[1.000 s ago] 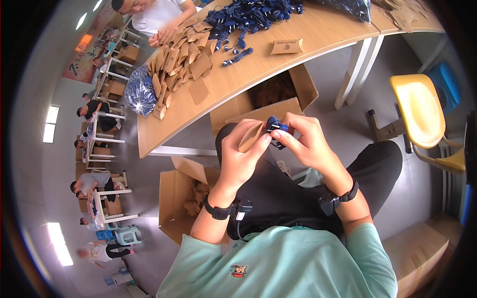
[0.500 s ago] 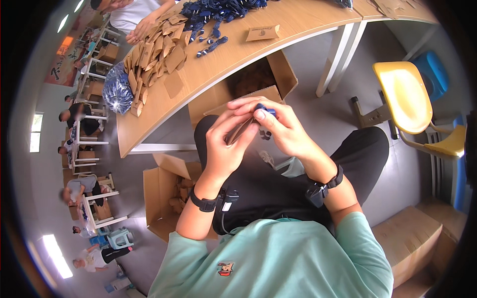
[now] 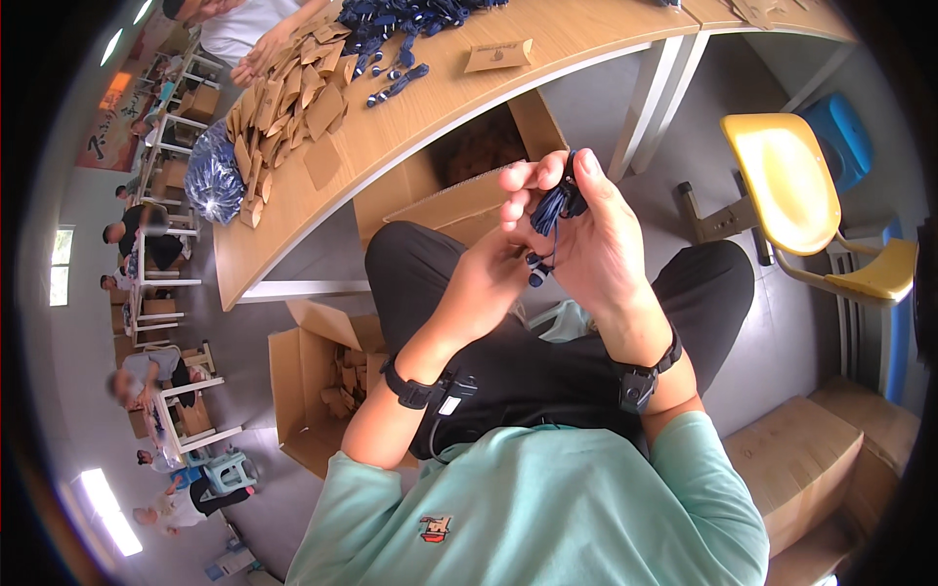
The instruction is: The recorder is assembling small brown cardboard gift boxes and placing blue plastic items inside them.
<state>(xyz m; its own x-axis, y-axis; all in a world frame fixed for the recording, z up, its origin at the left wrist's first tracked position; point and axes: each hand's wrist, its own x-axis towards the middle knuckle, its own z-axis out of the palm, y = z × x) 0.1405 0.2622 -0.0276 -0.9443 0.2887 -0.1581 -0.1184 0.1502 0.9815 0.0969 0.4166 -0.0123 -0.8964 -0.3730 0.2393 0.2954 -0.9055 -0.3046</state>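
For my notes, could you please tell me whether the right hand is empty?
No, the right hand holds a bundle of dark blue cable.

Matt card, glossy plastic, wood-look top.
Cord (image 3: pixel 557 207): smooth, plastic-type jacket, slight sheen. Sm. boxes (image 3: pixel 288 103): kraft paper/card, matt. Bag (image 3: pixel 214 176): clear plastic film, v. glossy, crinkled. Table (image 3: pixel 420 117): wood-grain top, smooth, satin; legs (image 3: pixel 650 107) painted metal, by the look. Carton (image 3: pixel 796 454): cardbd, matt, taped part shinier. Yellow seat (image 3: pixel 782 181): hard plastic, smooth, v. shiny. Shirt (image 3: pixel 547 508) & trousers (image 3: pixel 415 283): soft matt cloth. Floor (image 3: pixel 596 88): smooth, lt sheen.
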